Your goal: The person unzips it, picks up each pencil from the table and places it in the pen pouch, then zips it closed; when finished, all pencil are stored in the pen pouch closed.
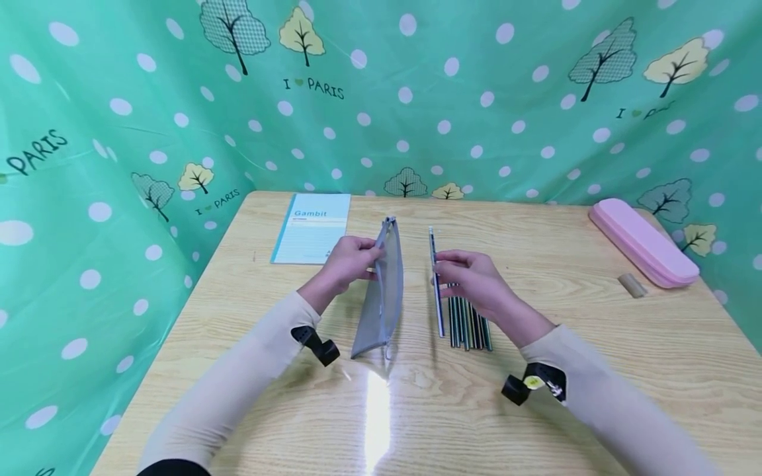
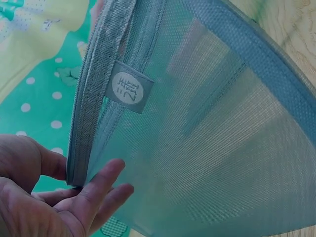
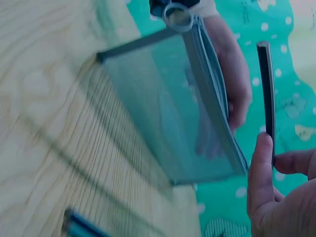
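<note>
My left hand pinches the zipped top edge of a grey mesh zipper pouch, which stands on its edge on the table. In the left wrist view the mesh pouch fills most of the frame, with a small label near the zipper. My right hand pinches a dark pencil just right of the pouch, apart from it. The right wrist view shows that pencil between thumb and fingers. Below the right hand, several pencils lie side by side on the table, partly hidden by it.
A light blue notebook lies at the back left of the wooden table. Toward the right edge are a pink pencil case and a small grey-brown block. Behind the table hangs a green patterned curtain.
</note>
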Available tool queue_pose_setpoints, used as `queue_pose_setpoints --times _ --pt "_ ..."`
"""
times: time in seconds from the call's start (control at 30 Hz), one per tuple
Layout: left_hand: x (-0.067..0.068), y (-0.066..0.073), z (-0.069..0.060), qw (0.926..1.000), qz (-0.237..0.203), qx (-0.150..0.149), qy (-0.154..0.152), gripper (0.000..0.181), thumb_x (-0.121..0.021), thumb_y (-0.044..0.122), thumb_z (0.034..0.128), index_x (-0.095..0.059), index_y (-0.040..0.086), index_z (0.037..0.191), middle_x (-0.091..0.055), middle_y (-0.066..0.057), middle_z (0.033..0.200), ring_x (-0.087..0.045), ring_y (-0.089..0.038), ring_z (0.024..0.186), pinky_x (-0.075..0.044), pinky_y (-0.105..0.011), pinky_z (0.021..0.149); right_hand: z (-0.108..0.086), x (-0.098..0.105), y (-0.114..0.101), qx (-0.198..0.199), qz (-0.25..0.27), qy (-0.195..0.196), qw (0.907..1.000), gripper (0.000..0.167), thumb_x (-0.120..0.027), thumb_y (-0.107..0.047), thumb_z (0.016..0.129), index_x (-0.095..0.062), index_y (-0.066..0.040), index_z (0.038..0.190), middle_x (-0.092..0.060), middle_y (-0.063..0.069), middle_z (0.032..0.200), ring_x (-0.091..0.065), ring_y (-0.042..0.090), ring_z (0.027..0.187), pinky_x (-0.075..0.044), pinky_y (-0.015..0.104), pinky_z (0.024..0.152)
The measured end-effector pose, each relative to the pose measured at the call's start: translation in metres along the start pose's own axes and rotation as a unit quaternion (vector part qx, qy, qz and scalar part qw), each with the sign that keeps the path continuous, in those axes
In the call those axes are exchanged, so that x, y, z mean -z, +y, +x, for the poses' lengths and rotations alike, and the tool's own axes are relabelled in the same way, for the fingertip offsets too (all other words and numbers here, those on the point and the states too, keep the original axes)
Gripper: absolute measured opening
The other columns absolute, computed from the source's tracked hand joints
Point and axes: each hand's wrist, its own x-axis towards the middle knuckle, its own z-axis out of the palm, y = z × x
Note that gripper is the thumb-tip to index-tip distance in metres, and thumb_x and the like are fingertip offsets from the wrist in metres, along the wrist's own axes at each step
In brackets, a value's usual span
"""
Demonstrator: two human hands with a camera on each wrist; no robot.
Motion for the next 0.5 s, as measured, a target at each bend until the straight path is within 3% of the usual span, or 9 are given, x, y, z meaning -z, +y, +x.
queue_pose_setpoints --times 0.23,0.5 --pt "0.001 -0.001 -0.001 0.9999 -0.008 0.003 0.006 0.037 -0.057 0.007 0.1036 -0.060 -0.009 0.137 -0.065 -0.027 0.129 -0.069 -0.038 0.115 -0.067 -0.034 0.080 0.014 -0.034 -0.006 0.007 0.035 0.036 0.9987 0.044 -0.059 0.000 0.100 -0.051 0.013 0.141 -0.066 0.006 0.102 -0.067 0.011 0.080 -0.066 0.025 0.071" --pt "0.001 0.001 -0.001 0.9999 -0.014 -0.002 0.007 0.038 -0.056 0.007 0.1042 -0.058 -0.011 0.137 -0.064 -0.028 0.130 -0.068 -0.039 0.116 -0.067 -0.035 0.083 0.025 -0.052 -0.008 0.043 0.007 0.085 0.9954 0.039 -0.061 0.000 0.097 -0.059 0.008 0.136 -0.064 0.013 0.106 -0.071 0.015 0.079 -0.067 0.031 0.070"
